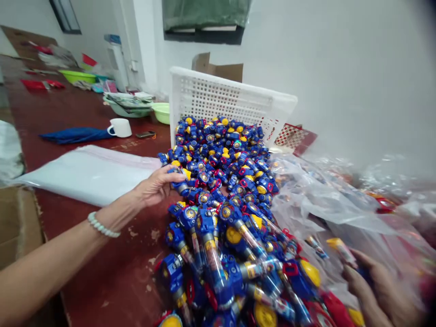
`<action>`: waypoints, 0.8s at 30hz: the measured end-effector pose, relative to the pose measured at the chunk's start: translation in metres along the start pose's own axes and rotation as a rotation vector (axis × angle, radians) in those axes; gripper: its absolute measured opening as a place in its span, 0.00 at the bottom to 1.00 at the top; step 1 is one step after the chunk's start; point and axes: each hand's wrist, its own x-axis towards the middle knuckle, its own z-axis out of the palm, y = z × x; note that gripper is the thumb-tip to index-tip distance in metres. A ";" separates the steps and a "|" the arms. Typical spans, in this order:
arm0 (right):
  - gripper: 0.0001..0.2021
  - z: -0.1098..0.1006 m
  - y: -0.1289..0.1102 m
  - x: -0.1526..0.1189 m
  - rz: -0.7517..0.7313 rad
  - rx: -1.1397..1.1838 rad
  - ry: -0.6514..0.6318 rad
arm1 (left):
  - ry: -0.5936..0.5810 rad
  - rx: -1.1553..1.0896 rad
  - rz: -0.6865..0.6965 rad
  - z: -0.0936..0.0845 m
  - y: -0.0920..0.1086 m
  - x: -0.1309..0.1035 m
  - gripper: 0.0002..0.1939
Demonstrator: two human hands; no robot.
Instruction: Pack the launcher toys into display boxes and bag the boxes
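My left hand point(160, 184), with a pale bead bracelet on its wrist, is closed on a blue and yellow plastic toy part point(179, 177) at the left edge of a large heap. My right hand point(378, 281), blurred at the lower right, is closed around a clear tube with a yellow end point(341, 250). Loose blue parts point(221, 154) spill from a tipped white plastic basket point(235, 97) at the back. Nearer me lie blue toys with clear, printed tubes attached point(213, 259). A clear plastic bag point(316, 195) lies beside my right hand.
A folded white plastic sheet point(91, 175) lies left on the red-brown table point(136, 263). Behind it are a blue umbrella point(78, 135), a white mug point(121, 127) and a phone point(146, 134). Basins point(131, 106) stand farther back; a wall point(357, 68) rises behind the basket.
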 end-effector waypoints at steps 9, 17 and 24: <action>0.16 0.004 -0.180 -0.061 -0.353 0.324 -0.150 | -0.169 -0.203 -0.059 0.081 -0.010 -0.106 0.21; 0.11 0.015 -0.196 -0.080 -0.413 0.432 -0.068 | 0.051 -0.244 0.194 0.094 -0.030 -0.153 0.19; 0.10 -0.012 -0.204 -0.095 -0.220 0.683 -0.295 | 0.038 -0.129 0.401 0.093 -0.042 -0.184 0.13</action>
